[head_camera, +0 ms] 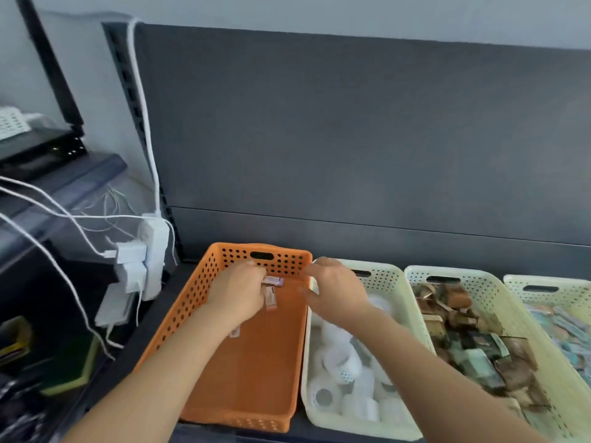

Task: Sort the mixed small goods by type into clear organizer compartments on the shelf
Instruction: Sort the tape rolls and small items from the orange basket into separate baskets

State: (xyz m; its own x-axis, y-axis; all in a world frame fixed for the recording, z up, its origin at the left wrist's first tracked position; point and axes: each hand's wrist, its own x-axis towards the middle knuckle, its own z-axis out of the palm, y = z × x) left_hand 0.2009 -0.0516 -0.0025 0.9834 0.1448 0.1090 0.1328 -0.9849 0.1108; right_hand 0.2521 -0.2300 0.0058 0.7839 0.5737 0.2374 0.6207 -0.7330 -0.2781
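Two packets point(274, 281) hang pinched in the left hand point(238, 292) at twelve o'clock in the orange basket point(198, 292). The right hand point(335, 295) is loose and empty; release likely comes next.

Directly behind the grip of the left hand point(236, 292) rises a dark grey back panel point(351, 139), crossed by a thin horizontal seam above the grip. Over it runs a strip of pale wall point(319, 11), evenly lit. Up and to the left of the grip stands a slotted metal upright point(126, 91), and a white cable point(145, 123) runs down it to a white power strip point(155, 251) with plugged adapters point(131, 252), just left of the grip. Below lies the dark shelf deck point(160, 314). Farther left is a dark counter point(80, 174), blurred.
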